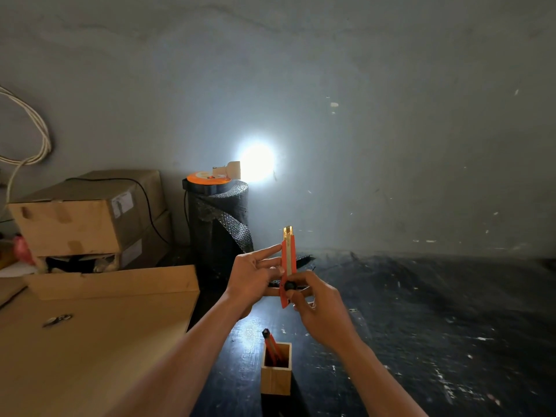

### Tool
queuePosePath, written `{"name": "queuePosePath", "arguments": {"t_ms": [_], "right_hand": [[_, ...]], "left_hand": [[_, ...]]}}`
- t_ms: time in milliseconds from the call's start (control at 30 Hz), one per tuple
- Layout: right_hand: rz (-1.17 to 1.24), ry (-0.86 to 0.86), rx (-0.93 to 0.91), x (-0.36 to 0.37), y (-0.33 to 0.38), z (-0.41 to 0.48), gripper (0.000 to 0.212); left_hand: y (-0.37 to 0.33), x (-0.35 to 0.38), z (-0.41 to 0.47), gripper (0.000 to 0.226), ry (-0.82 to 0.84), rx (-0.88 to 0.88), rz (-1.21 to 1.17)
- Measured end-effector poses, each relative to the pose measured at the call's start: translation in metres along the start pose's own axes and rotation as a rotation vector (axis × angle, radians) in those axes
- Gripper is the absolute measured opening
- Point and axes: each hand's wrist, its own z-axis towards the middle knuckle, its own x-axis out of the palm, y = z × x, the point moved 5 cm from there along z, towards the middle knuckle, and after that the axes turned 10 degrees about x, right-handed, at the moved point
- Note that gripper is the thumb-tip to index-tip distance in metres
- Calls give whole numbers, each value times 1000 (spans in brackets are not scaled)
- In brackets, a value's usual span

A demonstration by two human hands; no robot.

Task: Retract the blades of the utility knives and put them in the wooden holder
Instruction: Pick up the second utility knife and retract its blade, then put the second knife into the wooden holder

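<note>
You see an orange plastic utility knife with a shiny metal blade, a smooth pale wooden holder, and matt brown cardboard boxes.

The wooden holder hides the lower part of the knife inside it.

Both bare forearms reach forward, the left hand with fingers spread and partly straight, the right hand curled, thumb pressed forward
</note>
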Motion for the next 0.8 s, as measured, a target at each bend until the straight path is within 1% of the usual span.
{"name": "queuePosePath", "arguments": {"t_ms": [133,333,400,467,500,567,633,667,733,800], "right_hand": [[27,11,21,11,-12,6,22],[65,32,73,27,-33,12,22],[148,14,116,28,-42,19,29],[168,24,158,33,-53,29,39],[160,33,169,35,-58,34,38],[166,50,185,43,-71,42,27],[198,66,212,51,-83,45,23],[202,68,223,55,-89,47,24],[185,70,247,65,-102,50,21],[152,74,292,76,-118,53,17]], "left_hand": [[10,-2,3,52,1,-10,-6],[37,-11,3,50,-14,-33,-7],[51,-13,0,49,-8,-63,-30],[67,-14,-5,51,-5,-80,-3],[77,-15,-7,52,-2,-93,8],[97,-15,-10,51,-5,-131,7],[118,-18,-9,48,-35,-159,27],[129,-22,-9,45,-65,-166,68],[152,-35,-10,39,-150,-159,258],[172,-46,-16,38,-223,-160,423]]}}
